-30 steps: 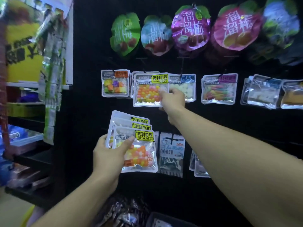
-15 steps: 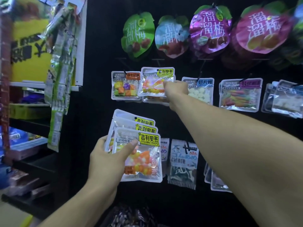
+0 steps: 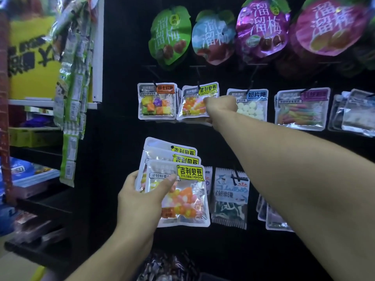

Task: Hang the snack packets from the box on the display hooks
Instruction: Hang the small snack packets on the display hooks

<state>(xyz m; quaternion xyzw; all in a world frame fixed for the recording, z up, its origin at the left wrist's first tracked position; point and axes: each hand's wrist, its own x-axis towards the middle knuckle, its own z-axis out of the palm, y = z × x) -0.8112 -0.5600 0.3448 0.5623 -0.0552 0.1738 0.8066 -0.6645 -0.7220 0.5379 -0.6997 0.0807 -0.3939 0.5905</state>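
Note:
My left hand [image 3: 142,201] grips a fanned stack of three clear jelly bean packets [image 3: 182,191] with yellow labels, held in front of the lower part of the black display wall. My right hand [image 3: 220,110] reaches up to the middle row and pinches the right edge of one more jelly bean packet [image 3: 195,102]. That packet hangs on a black hook [image 3: 198,86], its top hole threaded over the wire. More packets of the same kind seem to hang behind it.
Beside the hung packet are a cube candy packet [image 3: 156,102] on the left and a white tablet packet [image 3: 250,106] on the right. Large leaf-shaped plum bags [image 3: 170,37] fill the top row. A shark gummy packet [image 3: 230,195] hangs lower. Shelves with goods [image 3: 34,136] stand left.
My right hand has carried its packet up and left onto the hook, where it now hangs. The view has shifted so the wall sits further right. The left hand's stack barely moved.

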